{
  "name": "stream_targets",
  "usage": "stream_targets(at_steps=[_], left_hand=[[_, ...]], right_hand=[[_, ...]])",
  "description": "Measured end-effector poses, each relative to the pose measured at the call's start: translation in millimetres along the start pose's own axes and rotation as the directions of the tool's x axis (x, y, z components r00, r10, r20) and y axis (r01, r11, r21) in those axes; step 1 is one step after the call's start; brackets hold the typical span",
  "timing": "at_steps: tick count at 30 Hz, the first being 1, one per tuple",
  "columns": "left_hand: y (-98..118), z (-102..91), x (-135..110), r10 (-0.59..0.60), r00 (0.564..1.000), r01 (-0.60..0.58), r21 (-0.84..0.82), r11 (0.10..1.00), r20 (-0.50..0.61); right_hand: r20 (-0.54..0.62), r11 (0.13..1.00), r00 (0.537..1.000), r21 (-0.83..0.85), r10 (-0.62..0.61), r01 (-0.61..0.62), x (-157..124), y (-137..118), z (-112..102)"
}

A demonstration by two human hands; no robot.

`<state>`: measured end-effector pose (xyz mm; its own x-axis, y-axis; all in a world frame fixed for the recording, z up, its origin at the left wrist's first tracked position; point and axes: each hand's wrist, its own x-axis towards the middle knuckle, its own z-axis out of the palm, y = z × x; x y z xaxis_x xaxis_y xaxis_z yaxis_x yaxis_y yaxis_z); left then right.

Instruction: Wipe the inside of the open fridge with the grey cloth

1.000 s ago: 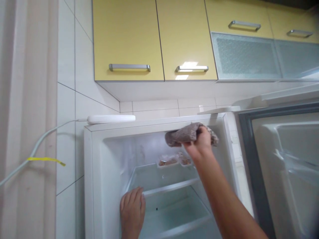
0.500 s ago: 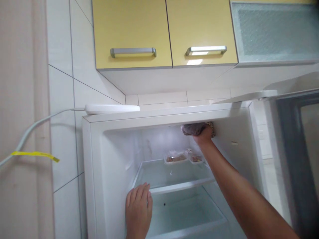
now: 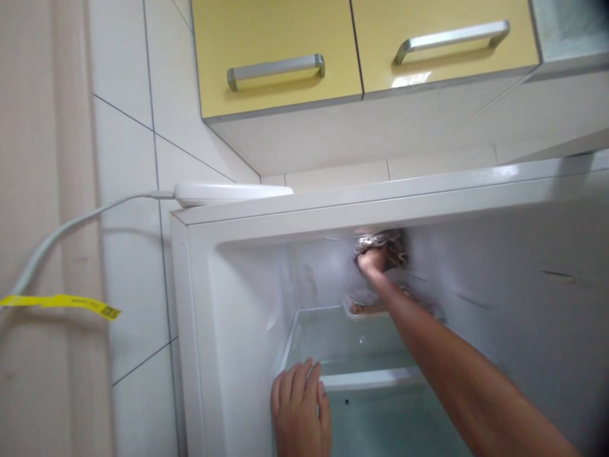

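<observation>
Deep inside the white refrigerator (image 3: 223, 228), my right hand (image 3: 373, 259) is closed on a crumpled, patterned cloth (image 3: 394, 249). The cloth is pressed against the upper back of the compartment, close to the ceiling. My left hand (image 3: 302, 406) lies at the left front of the upper glass shelf (image 3: 328, 343), fingers stretched out over its edge and holding nothing. Below my right wrist, at the back of that shelf, sits a clear plastic tray of brownish food (image 3: 366, 308). My forearm partly hides what lies beside the tray.
Yellow cabinets (image 3: 280, 38) with metal handles hang above the refrigerator. On its top left lies a flat white device (image 3: 228, 192), joined to a pale cable (image 3: 52, 238) with a yellow tag (image 3: 61, 303). A lower shelf (image 3: 380, 425) shows beneath the upper one.
My right hand has shifted the cloth along the upper back, and the cloth now looks more bunched. The view has moved closer and tilted. My left hand stays at the shelf edge.
</observation>
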<state>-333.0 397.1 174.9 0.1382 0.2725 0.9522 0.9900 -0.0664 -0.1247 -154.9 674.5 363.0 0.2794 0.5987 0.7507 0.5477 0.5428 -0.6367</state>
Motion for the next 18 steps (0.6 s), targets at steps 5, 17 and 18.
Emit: stream_targets(at_steps=[5,17,18], left_hand=[[7,14.9,-5,-0.175,0.978,0.166,-0.086,0.982,-0.112],[-1,14.2,-8,-0.086,0.995,0.083,-0.049,0.995,-0.052],[-4,12.6,-8,-0.053,0.998,0.052,-0.028,0.998,-0.039]], right_hand=[[0.37,0.871,0.838,-0.129,-0.401,0.474,-33,-32,52],[0.585,0.457,0.498,-0.231,-0.64,0.859,-37,-46,67],[0.569,0.471,0.542,-0.284,-0.618,0.835,-32,-38,59]])
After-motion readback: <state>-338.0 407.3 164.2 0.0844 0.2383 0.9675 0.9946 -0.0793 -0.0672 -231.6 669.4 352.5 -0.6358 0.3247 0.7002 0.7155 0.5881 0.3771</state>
